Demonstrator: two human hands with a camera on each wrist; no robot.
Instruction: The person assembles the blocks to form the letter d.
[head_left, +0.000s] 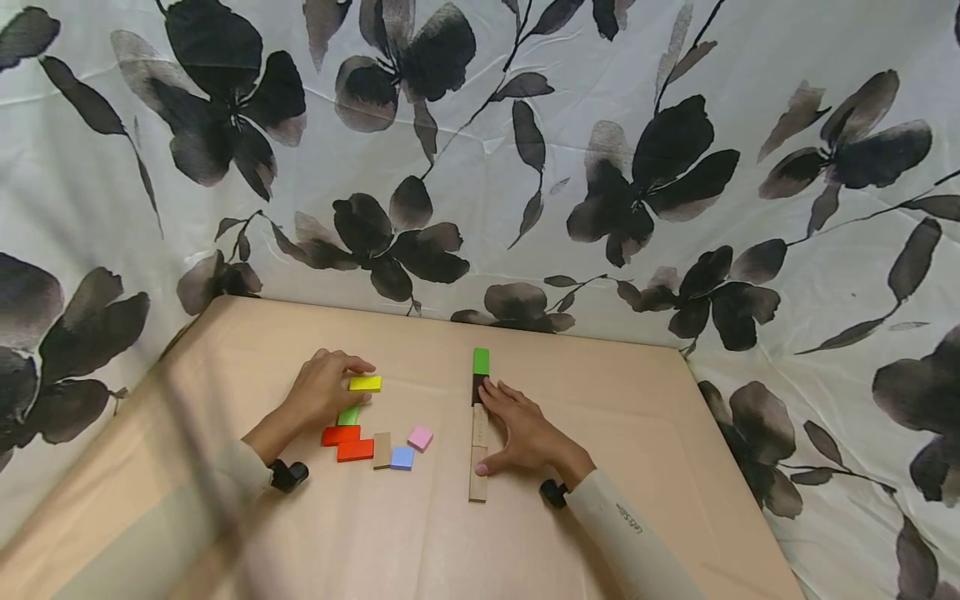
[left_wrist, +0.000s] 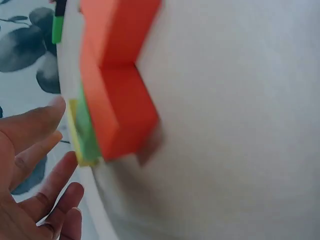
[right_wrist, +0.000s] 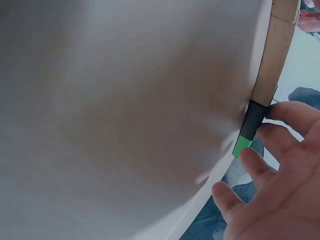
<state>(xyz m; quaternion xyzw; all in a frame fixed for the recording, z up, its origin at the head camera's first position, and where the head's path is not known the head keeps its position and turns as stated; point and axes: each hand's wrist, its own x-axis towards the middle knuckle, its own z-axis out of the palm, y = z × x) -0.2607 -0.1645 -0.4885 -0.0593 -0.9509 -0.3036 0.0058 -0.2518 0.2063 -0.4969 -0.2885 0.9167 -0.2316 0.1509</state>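
My left hand (head_left: 318, 387) holds a yellow block (head_left: 365, 384) between thumb and index finger at the left of the table. Just below it, a light green block (head_left: 348, 416) is partly covered in the head view. Two red blocks (head_left: 356, 450) lie nearest that hand's wrist, staggered end to side. Across the table, my right hand (head_left: 525, 429) lies with spread fingers along a straight line of blocks. Its fingertips are at the black block (right_wrist: 254, 116), beside a green block (head_left: 481, 361), and its thumb tip is at a wooden block (head_left: 477, 475).
Between the hands, a tan block (head_left: 382, 451), a blue block (head_left: 402, 457) and a tilted pink block (head_left: 420, 438) lie by the red ones. A floral cloth (head_left: 525, 208) hangs behind the table (head_left: 615, 400). A blurred dark strand crosses the left foreground.
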